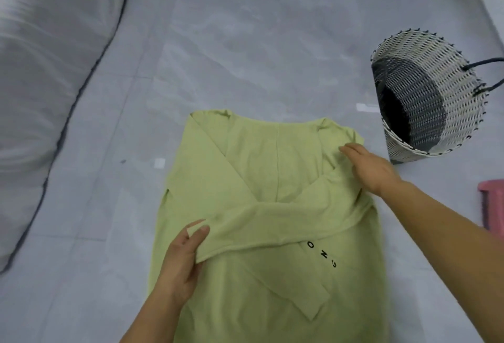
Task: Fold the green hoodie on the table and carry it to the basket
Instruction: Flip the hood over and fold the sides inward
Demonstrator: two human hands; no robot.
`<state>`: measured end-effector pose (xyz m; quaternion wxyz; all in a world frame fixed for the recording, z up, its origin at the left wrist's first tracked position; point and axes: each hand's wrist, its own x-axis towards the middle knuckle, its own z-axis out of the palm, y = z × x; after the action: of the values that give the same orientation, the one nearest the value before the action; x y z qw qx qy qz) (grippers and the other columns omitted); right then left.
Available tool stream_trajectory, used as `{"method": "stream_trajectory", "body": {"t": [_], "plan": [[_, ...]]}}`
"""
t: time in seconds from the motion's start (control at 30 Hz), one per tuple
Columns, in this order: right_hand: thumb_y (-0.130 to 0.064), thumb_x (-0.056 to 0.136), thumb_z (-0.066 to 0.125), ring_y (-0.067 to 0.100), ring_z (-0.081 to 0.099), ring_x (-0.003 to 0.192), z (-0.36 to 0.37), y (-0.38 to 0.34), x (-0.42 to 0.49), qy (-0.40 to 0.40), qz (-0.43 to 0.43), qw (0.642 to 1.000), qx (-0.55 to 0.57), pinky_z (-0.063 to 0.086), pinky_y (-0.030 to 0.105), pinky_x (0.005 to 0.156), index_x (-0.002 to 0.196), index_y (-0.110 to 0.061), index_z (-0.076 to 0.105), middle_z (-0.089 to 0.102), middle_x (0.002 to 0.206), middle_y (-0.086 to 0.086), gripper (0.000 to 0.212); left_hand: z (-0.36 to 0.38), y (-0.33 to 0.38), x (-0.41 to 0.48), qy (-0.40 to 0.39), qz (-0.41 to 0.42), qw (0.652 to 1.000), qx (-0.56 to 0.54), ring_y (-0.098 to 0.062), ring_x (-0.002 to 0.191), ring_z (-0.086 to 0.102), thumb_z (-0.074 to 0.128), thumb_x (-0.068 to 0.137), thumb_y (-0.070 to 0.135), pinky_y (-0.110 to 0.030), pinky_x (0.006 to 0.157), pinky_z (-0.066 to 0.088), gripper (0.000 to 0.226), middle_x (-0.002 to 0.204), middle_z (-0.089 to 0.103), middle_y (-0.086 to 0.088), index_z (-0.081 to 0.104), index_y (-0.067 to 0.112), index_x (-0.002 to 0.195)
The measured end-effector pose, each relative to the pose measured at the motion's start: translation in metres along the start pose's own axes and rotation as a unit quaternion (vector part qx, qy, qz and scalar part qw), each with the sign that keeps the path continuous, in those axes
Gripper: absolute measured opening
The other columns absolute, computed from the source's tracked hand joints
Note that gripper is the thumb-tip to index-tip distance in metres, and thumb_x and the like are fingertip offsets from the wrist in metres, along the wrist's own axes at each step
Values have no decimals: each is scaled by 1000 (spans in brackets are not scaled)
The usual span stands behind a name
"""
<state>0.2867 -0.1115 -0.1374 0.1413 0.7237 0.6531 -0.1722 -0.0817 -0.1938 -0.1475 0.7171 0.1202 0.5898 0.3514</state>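
Found green hoodie (272, 165) spread flat on grey marbled table (245, 56), sleeves crossed over chest. Observed left hand (182, 261) gripping end of upper sleeve (272, 222), thumb on top. Observed right hand (371, 168) flat, fingers straight, pressing on shoulder area. Noted white woven basket (450, 91) near hoodie's far right corner, apart from it. Recorded grey cushion (41, 70) at left.

Looks like a home, prob a bedroom w/ laundry going on: padded white bedding (41, 83) w/ dark piping along the left, glossy grey marbled tiles (245, 42) all round, woven white-and-black basket (441, 75) w/ dark handles at right, green hoodie (259, 165) spread flat, pink plastic item (493, 206) at the right edge.
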Motion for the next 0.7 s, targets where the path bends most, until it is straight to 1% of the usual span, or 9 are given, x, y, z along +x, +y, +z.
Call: {"method": "stream_trajectory", "body": {"t": [0.07,0.17,0.23,0.3,0.37,0.43,0.5,0.6,0.7], "plan": [[-10,93,30,31,37,131,2,8,23,-68,8,998,-9,33,37,102,144,-25,22,16,156,1,54,-6,-12,-18,14,29,999,2,-16,75,71,66,78,19,-27,60,56,23,90,74,-10,67,8,98],[-17,91,45,33,47,120,-4,21,50,-119,15,993,-6,39,38,101,129,-15,50,46,137,15,39,-7,-30,-37,52,74,996,19,-13,74,71,84,50,34,-27,64,57,36,84,75,-6,74,18,80],[-13,85,56,34,55,104,-16,33,57,-72,-2,997,25,43,34,85,108,-6,64,59,116,20,25,-5,-44,-47,87,99,990,-53,-11,67,70,68,71,16,-22,58,57,9,76,75,-4,72,13,78],[-7,83,60,34,58,92,-24,46,60,-11,-9,993,120,41,33,75,95,-1,67,64,102,22,15,-3,-60,-52,140,98,982,-80,-9,63,70,49,87,3,-20,56,57,17,70,74,-2,65,8,84],[-3,84,59,35,60,93,-28,53,63,40,2,976,214,44,37,79,94,-3,66,64,104,22,12,-1,-75,-51,182,95,977,-47,-10,64,69,47,91,2,-18,57,56,18,69,74,-1,64,7,86],[-2,86,53,36,59,98,-23,49,63,71,12,966,249,46,43,86,110,-6,59,56,119,20,25,-4,-89,-41,241,89,966,-8,-17,73,65,53,91,8,-24,64,55,15,73,72,-3,65,10,82],[-3,87,48,38,57,100,-11,37,54,107,10,964,242,46,47,89,121,-4,52,47,126,22,34,-5,-96,-35,277,85,957,19,-20,79,57,57,89,15,-30,69,46,16,74,64,-5,62,11,75],[-2,81,54,40,54,99,15,24,21,124,-31,976,176,48,47,82,115,-1,52,46,119,24,34,-1,-92,-32,282,82,955,48,-13,64,51,60,88,15,-23,57,42,25,62,55,0,54,12,64],[3,61,71,42,56,86,52,31,-18,126,-109,984,60,49,44,66,98,1,55,53,100,24,41,7,-84,-34,265,66,958,86,-20,72,56,62,86,12,-28,59,43,7,75,61,-4,60,8,81]]}}
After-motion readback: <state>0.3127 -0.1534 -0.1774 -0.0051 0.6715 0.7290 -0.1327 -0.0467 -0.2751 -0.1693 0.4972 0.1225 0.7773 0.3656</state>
